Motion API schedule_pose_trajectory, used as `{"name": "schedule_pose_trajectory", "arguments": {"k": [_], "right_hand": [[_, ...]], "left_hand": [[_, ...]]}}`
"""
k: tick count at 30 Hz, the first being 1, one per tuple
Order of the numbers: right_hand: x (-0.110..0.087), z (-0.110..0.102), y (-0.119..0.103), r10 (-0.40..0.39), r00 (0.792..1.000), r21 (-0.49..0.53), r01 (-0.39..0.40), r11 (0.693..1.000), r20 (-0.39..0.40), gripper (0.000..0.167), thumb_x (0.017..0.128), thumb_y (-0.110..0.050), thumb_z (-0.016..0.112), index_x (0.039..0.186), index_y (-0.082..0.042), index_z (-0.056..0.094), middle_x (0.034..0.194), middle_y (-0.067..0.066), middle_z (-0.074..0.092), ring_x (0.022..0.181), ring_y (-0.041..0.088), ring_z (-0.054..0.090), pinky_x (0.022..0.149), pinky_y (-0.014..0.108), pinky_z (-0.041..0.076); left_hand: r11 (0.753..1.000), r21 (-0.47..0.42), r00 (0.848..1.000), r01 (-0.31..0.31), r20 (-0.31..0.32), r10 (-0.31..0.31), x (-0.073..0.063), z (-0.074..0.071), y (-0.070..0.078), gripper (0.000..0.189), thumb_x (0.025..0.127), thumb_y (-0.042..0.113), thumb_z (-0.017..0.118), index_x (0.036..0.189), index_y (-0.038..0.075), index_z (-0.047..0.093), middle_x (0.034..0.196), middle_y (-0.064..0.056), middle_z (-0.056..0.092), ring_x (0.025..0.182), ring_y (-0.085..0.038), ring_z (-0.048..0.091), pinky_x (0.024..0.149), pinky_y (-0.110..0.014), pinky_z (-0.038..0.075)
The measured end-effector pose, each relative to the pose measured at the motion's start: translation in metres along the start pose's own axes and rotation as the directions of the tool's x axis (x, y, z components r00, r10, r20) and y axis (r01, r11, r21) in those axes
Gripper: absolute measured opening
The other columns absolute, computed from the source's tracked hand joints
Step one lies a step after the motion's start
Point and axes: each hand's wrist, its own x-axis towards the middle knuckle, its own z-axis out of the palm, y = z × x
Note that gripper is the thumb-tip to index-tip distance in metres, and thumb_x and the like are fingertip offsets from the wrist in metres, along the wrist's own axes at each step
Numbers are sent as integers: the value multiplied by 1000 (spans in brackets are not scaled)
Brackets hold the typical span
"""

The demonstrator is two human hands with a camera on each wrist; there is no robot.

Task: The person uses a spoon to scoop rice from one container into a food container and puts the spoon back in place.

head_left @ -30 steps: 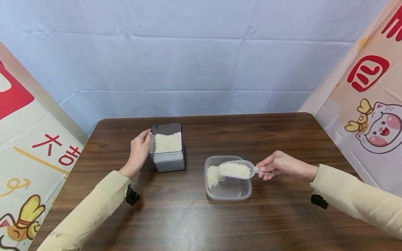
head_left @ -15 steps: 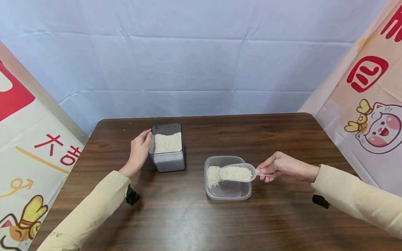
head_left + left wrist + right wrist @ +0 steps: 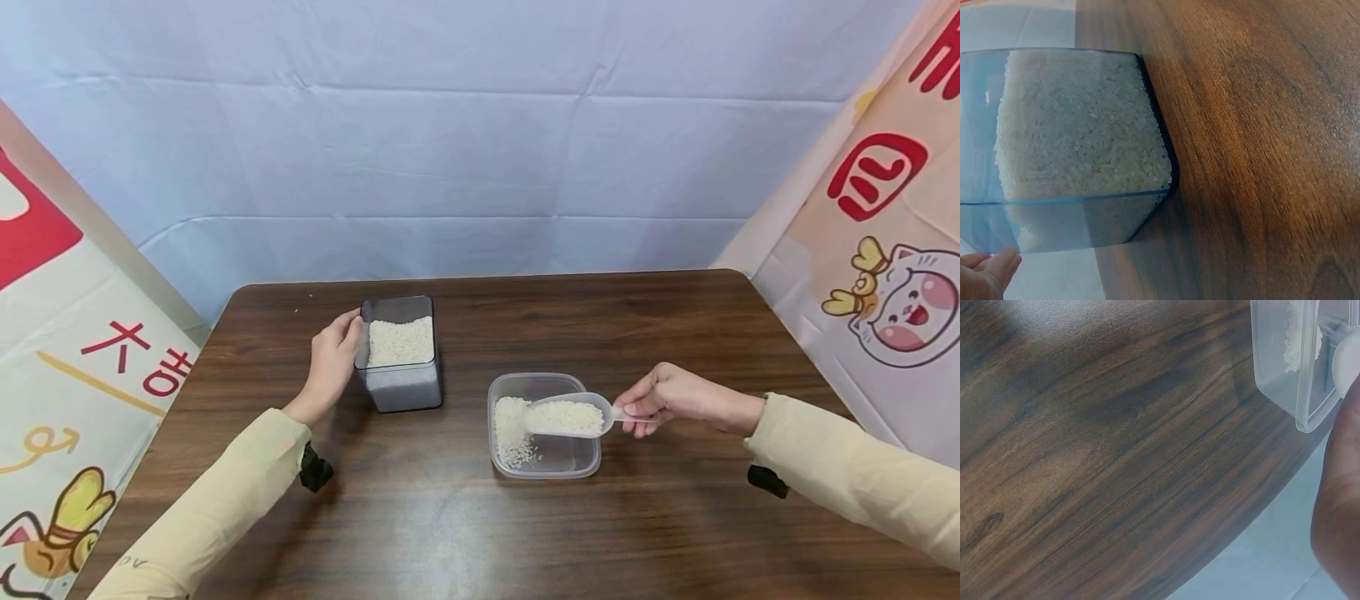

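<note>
My right hand (image 3: 652, 400) pinches the handle of a clear plastic scoop (image 3: 606, 405), which carries white rice (image 3: 566, 417). The scoop lies level across the top of a square clear plastic tub (image 3: 577, 465), its mouth pointing left. Blurred grains spill from that mouth onto a heap of rice (image 3: 512, 433) at the tub's left side. To the left, my left hand (image 3: 333, 354) holds the upper left side of a grey see-through square canister (image 3: 408, 392), thumb near the rim. Rice (image 3: 1085, 125) fills much of it; some fingers are hidden behind it.
Both containers stand on a dark wood-grain table (image 3: 465, 533). A pale blue cloth backdrop (image 3: 465, 167) hangs behind its far edge. Printed banners flank it, with a cartoon cat (image 3: 911, 308) on the right one. A few tiny specks lie near the far left corner.
The scoop has shifted slightly to the right and toward the wearer. Its rice has dwindled a little while the tub's heap has spread toward the front. My left hand and the canister stay put.
</note>
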Motion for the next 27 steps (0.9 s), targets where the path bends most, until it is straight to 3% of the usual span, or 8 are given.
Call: {"name": "schedule_pose_trajectory", "arguments": {"k": [7, 16, 27], "right_hand": [[-1, 0, -1, 2, 1000, -7, -2, 1000, 3, 33, 85, -1, 54, 106, 25, 52, 79, 13, 66, 66, 12, 63, 63, 27, 51], [-3, 1, -3, 8, 1000, -22, -8, 1000, 2, 32, 86, -2, 54, 106, 23, 53, 80, 15, 66, 65, 13, 62, 63, 27, 51], [-4, 1, -7, 29, 1000, -79, -29, 996, -1, 28, 85, 2, 53, 105, 22, 55, 79, 15, 66, 64, 13, 62, 63, 29, 52]], "left_hand": [[1000, -3, 1000, -11, 9, 11, -1, -1, -1, 48, 98, 33, 37, 131, 0, 47, 126, -18, 52, 94, -25, 48, 77, -38, 37], [1000, -6, 1000, -14, 10, 14, -3, -1, 0, 48, 98, 34, 37, 131, 0, 47, 125, -18, 53, 91, -26, 48, 76, -37, 36], [1000, -5, 1000, -2, 13, 2, -1, -1, 0, 47, 98, 32, 37, 131, 0, 47, 128, -19, 51, 105, -26, 50, 84, -41, 39]]}}
